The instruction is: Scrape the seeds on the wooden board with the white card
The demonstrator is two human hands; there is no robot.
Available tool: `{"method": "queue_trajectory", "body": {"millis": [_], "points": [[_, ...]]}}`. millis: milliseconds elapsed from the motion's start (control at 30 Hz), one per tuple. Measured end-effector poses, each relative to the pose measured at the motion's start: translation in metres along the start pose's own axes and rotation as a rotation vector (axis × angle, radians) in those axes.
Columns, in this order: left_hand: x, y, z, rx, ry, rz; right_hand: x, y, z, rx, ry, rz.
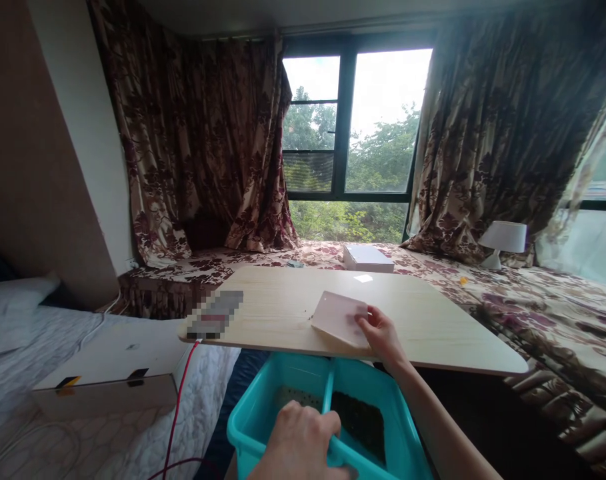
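Note:
My right hand (380,335) pinches the near corner of a pale pink flat sheet (339,315), which lies tilted on the light wooden table (433,320). Below the table's front edge sits a teal plastic basket (255,417) with a central divider and dark contents. My left hand (303,443) is curled over the basket's near rim and divider, fingers closed on it.
A blurred-out object (215,313) lies at the table's left end. A white box (367,258) and a white lamp (503,241) stand on the patterned window seat behind. A cardboard box (107,367) and a red cable (175,407) lie on the bed at left.

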State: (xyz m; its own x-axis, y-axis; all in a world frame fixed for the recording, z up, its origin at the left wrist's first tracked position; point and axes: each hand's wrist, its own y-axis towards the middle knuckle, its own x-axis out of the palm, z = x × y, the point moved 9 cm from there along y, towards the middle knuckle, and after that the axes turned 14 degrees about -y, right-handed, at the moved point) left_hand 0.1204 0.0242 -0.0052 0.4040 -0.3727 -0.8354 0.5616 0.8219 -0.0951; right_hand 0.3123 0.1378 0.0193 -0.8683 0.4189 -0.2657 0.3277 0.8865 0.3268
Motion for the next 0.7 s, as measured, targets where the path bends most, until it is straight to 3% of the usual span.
{"method": "queue_trajectory", "body": {"millis": [233,467,533,700], "points": [[-0.002,0.001,0.005,0.021,0.011,0.022,0.008,-0.001,-0.001,0.021,0.006,-0.019],[-0.002,-0.001,0.003,0.006,-0.024,0.001,0.037,-0.033,-0.011,0.004,0.057,-0.257],[-0.002,-0.001,0.003,-0.004,-0.020,-0.019,0.026,-0.035,-0.012,0.000,0.048,-0.241],[0.000,0.000,0.001,-0.024,-0.002,-0.034,-0.049,-0.017,-0.003,0.044,-0.009,0.116]]}}
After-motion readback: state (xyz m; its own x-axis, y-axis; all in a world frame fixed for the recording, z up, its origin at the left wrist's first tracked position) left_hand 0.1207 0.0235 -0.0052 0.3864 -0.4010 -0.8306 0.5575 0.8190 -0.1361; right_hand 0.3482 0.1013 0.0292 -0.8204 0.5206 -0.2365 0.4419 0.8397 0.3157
